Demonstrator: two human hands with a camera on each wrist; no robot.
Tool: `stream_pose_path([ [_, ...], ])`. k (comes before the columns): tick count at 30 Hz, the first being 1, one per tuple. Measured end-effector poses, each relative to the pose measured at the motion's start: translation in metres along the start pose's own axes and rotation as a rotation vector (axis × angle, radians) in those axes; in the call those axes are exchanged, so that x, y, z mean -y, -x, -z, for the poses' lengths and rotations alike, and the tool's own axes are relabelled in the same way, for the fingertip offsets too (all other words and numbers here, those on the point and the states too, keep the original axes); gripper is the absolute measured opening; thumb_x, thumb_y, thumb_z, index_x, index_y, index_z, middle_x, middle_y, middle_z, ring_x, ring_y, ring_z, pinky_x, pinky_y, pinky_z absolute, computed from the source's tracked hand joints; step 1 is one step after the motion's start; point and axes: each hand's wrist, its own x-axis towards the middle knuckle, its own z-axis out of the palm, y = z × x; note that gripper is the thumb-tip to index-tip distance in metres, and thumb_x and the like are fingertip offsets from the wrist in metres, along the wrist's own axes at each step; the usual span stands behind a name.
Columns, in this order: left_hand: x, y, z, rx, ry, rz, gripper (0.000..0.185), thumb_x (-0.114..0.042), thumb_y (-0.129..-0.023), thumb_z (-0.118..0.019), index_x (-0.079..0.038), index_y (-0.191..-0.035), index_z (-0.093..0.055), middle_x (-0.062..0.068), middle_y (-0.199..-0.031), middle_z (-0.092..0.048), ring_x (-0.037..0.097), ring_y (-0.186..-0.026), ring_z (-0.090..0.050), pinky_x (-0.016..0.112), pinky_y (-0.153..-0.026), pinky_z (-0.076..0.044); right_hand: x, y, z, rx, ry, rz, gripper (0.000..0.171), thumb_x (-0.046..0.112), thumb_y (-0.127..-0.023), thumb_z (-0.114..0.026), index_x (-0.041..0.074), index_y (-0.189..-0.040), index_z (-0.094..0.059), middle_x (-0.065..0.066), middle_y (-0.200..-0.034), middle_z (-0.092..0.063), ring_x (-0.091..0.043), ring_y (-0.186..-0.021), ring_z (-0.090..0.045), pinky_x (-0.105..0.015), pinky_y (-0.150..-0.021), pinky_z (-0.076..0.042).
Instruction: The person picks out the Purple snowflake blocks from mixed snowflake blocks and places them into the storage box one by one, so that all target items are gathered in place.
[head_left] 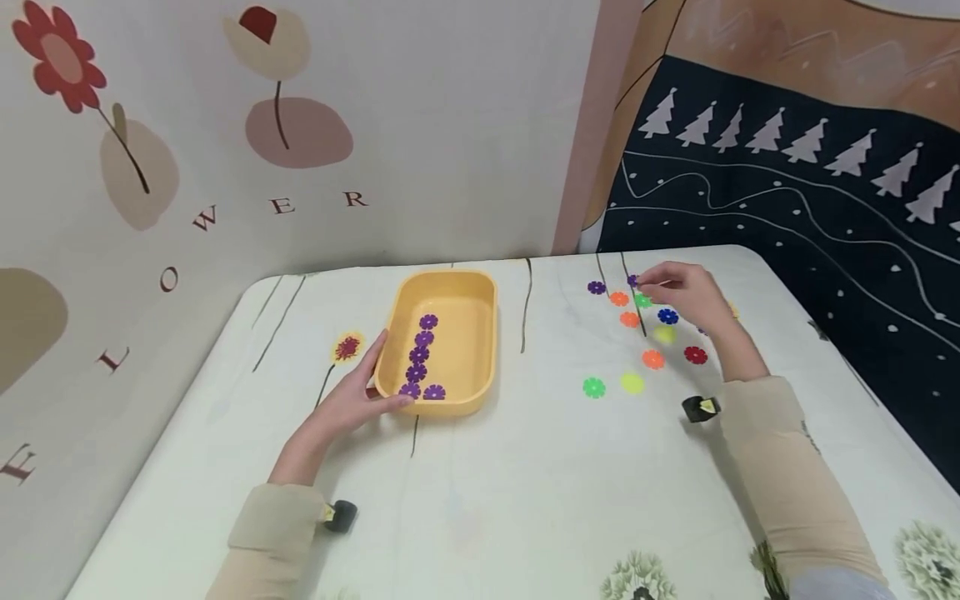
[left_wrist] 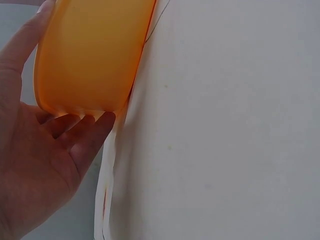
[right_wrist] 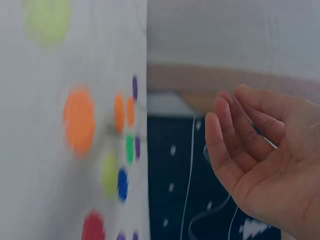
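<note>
Tray [head_left: 480, 333]: plain yellow-orange, no pattern. In it, purple flower chips [head_left: 422, 354], each with a pale centre.

Counter [head_left: 487, 483]: off-white cloth printed with thin dark stems, one red-and-yellow flower [head_left: 347, 347] and grey-green dandelion heads [head_left: 926, 558] at the near edge.

Loose chips on the counter: purple [head_left: 596, 287], orange [head_left: 618, 298], second orange [head_left: 629, 319], third orange [head_left: 653, 359], green [head_left: 594, 387], yellow-green [head_left: 632, 383], blue [head_left: 667, 316], dark red [head_left: 695, 355].

Sleeves [head_left: 795, 467]: beige, plain.

Left wall [head_left: 450, 125]: cream, with a red flower [head_left: 60, 54], tan and dusty-pink blotches, brown letters.

Right wall [head_left: 825, 208]: navy panel with white fir trees, white wavy lines and dots, under a brown band.
</note>
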Motion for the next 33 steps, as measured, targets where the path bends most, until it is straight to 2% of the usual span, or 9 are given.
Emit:
stream_pose_path([
  [2, 0.0, 0.0, 0.0, 0.002, 0.001, 0.0, 0.111, -0.036, -0.087, -0.077, -0.026, -0.161, 0.005, 0.019, -0.168, -0.008, 0.041, -0.14, -0.044, 0.054, -0.113, -0.044, -0.023, -0.003, 0.007, -0.02, 0.0, -0.048, 0.044, 0.038, -0.099, -0.06, 0.007, -0.13, -0.063, -0.018, -0.132, -0.06, -0.031, -0.112, -0.06, -0.036, -0.091, -0.056],
  [6, 0.0, 0.0, 0.0, 0.005, 0.003, 0.009, 0.113, -0.038, -0.086, -0.078, -0.027, -0.161, 0.005, 0.019, -0.168, -0.008, 0.041, -0.139, -0.045, 0.054, -0.113, -0.043, -0.078, -0.014, 0.015, -0.075, 0.016, -0.106, 0.054, 0.055, -0.094, -0.06, 0.013, -0.128, -0.064, -0.012, -0.127, -0.06, -0.021, -0.104, -0.061, -0.017, -0.065, -0.055],
  [9, 0.0, -0.001, 0.0, 0.008, 0.003, 0.012, 0.114, -0.039, -0.085, -0.078, -0.027, -0.161, 0.005, 0.018, -0.168, -0.007, 0.041, -0.14, -0.044, 0.054, -0.114, -0.043, -0.099, -0.012, 0.022, -0.091, 0.034, -0.153, 0.054, 0.056, -0.094, -0.059, 0.013, -0.129, -0.063, -0.012, -0.127, -0.059, -0.02, -0.101, -0.058, -0.013, -0.056, -0.048],
  [13, -0.001, -0.001, 0.001, 0.009, 0.009, 0.013, 0.113, -0.039, -0.085, -0.078, -0.028, -0.161, 0.005, 0.018, -0.168, -0.007, 0.042, -0.141, -0.043, 0.054, -0.114, -0.042, -0.089, 0.005, 0.03, -0.074, 0.032, -0.228, 0.053, 0.046, -0.099, -0.057, 0.006, -0.134, -0.058, -0.019, -0.135, -0.053, -0.028, -0.106, -0.054, -0.028, -0.074, -0.053],
  [17, -0.002, 0.0, 0.001, 0.006, 0.008, 0.011, 0.113, -0.037, -0.085, -0.079, -0.027, -0.161, 0.005, 0.019, -0.168, -0.008, 0.041, -0.139, -0.044, 0.053, -0.113, -0.044, -0.08, 0.017, 0.033, -0.052, 0.012, -0.272, 0.052, 0.036, -0.102, -0.054, -0.002, -0.138, -0.052, -0.027, -0.139, -0.05, -0.028, -0.109, -0.057, -0.028, -0.089, -0.055],
  [21, -0.003, 0.001, 0.001, 0.0, -0.001, 0.005, 0.113, -0.036, -0.085, -0.079, -0.026, -0.162, 0.004, 0.019, -0.168, -0.01, 0.041, -0.139, -0.045, 0.052, -0.112, -0.045, -0.081, 0.022, 0.035, -0.063, -0.024, -0.331, 0.05, 0.03, -0.103, -0.054, -0.004, -0.139, -0.049, -0.027, -0.14, -0.05, -0.01, -0.095, -0.059, -0.006, -0.073, -0.052],
  [26, -0.003, 0.0, 0.001, -0.005, -0.007, 0.007, 0.113, -0.036, -0.085, -0.079, -0.026, -0.162, 0.004, 0.02, -0.167, -0.011, 0.041, -0.138, -0.046, 0.052, -0.112, -0.045, -0.088, 0.025, 0.037, -0.065, -0.045, -0.373, 0.051, 0.029, -0.102, -0.056, -0.005, -0.14, -0.048, -0.027, -0.141, -0.049, -0.007, -0.094, -0.058, -0.002, -0.066, -0.049],
  [30, -0.004, 0.0, 0.0, -0.006, -0.013, 0.023, 0.113, -0.038, -0.085, -0.079, -0.026, -0.161, 0.004, 0.019, -0.168, -0.011, 0.04, -0.139, -0.045, 0.053, -0.112, -0.044, -0.093, 0.026, 0.039, -0.022, -0.017, -0.398, 0.053, 0.031, -0.102, -0.055, -0.004, -0.141, -0.048, -0.03, -0.146, -0.042, -0.032, -0.117, -0.052, -0.026, -0.092, -0.054],
  [33, -0.003, 0.0, 0.0, -0.007, -0.014, 0.029, 0.113, -0.039, -0.085, -0.078, -0.027, -0.161, 0.005, 0.019, -0.168, -0.011, 0.041, -0.139, -0.044, 0.054, -0.113, -0.044, -0.093, 0.026, 0.039, 0.027, 0.023, -0.408, 0.054, 0.031, -0.101, -0.056, -0.003, -0.142, -0.048, -0.033, -0.149, -0.036, -0.045, -0.127, -0.038, -0.056, -0.107, -0.043],
])
